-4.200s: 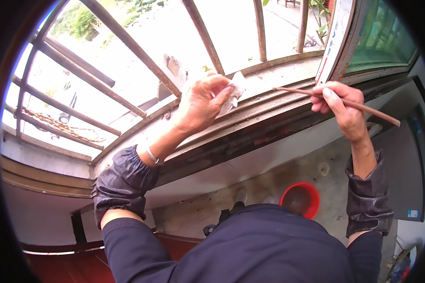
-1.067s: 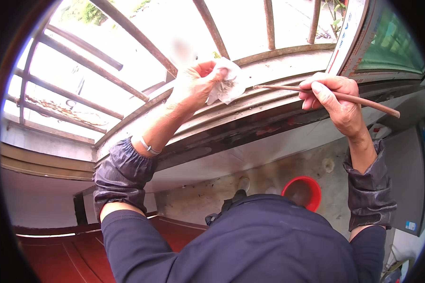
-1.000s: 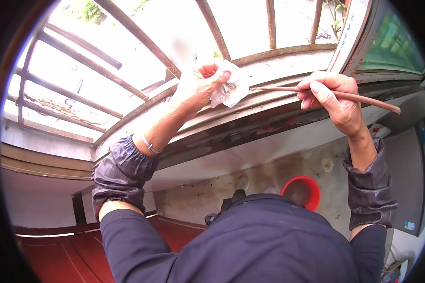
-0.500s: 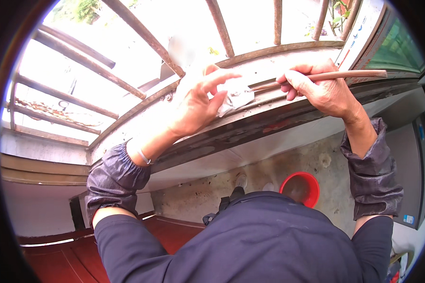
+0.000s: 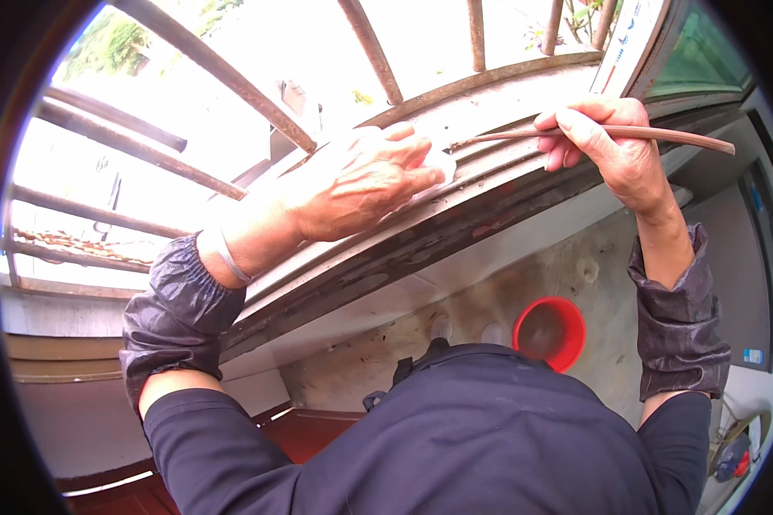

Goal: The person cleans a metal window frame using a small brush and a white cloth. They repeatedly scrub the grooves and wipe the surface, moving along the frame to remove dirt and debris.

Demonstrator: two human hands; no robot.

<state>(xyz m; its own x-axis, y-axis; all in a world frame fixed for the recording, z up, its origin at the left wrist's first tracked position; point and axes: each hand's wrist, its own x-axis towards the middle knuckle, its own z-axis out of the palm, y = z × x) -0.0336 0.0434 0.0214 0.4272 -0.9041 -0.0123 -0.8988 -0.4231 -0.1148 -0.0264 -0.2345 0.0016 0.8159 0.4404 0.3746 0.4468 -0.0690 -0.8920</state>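
Observation:
My right hand (image 5: 614, 146) grips a slim brown wooden stick (image 5: 691, 139), its thick end pointing right past the wrist. The thin, dirty-looking tip points left, over the window sill (image 5: 511, 159). At the left, my left hand (image 5: 369, 180) is closed, back of the hand up, on a crumpled white wad (image 5: 444, 165) that looks like tissue or cloth. Most of the wad is hidden under the fingers. It lies at the sill's tracks, close to the stick's tip.
Rusty metal bars (image 5: 369, 51) stand beyond the sill. A green-tinted window pane (image 5: 704, 56) is at the upper right. Below, a red bucket (image 5: 580, 335) stands on the concrete floor (image 5: 610, 266). A grey panel (image 5: 739, 257) is at the right.
My left hand has gone from spread fingers beside the white wad to closing over it. The stick's tip has come away from the wad and now shows. The view has shifted slightly.

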